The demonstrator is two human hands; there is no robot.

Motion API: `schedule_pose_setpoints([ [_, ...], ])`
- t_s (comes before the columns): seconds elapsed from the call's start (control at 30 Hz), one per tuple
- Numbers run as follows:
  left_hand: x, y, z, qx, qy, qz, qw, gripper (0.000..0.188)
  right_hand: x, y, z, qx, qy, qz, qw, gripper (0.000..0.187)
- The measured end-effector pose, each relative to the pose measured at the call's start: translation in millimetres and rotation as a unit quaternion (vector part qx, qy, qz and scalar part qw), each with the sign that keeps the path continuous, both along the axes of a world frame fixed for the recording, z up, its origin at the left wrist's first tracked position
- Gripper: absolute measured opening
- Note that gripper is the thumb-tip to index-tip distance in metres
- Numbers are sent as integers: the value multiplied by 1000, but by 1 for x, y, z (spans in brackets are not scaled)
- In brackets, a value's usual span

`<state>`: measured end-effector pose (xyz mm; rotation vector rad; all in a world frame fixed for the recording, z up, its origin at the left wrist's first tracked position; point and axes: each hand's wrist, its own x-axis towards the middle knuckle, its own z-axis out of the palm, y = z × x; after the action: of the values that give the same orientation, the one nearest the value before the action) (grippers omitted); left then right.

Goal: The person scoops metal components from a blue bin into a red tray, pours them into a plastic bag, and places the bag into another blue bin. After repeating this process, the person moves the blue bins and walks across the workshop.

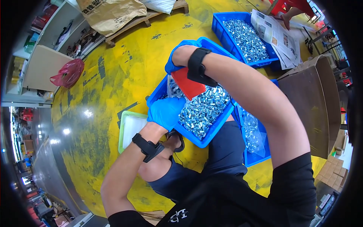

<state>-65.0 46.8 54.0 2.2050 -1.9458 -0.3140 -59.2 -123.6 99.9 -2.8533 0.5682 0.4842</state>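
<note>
A blue tub (pixel 202 143) full of small shiny metal parts (pixel 204 111) sits in front of me, tilted in the view. My right hand (pixel 177 56), in a blue glove, bends down over its far side and grips a red scoop (pixel 189 85); most of those fingers are hidden behind the wrist. The scoop lies just above the metal parts. At the tub's left side my gloved left hand (pixel 165 112) is closed on a clear plastic bag (pixel 174 90), though its fingertips are partly hidden. Both wrists wear black straps.
A green-rimmed white tray (pixel 121 132) stands left of the tub. Another blue tub of metal parts (pixel 215 28) is at the far right; a third (pixel 247 160) holds bagged parts. Also around are a cardboard box (pixel 306 106), newspaper (pixel 274 32), a pallet (pixel 151 20) and a red bag (pixel 70 73).
</note>
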Motion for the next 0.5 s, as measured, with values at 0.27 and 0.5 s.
schedule_pose_setpoints([
  [0.27,11,-5,-12,-6,-41,-11,999,9,-38,-6,16,-31,41,69,996,47],
  [0.5,17,-4,-7,-45,-20,7,999,11,-105,-81,1,185,-214,-107,953,64],
])
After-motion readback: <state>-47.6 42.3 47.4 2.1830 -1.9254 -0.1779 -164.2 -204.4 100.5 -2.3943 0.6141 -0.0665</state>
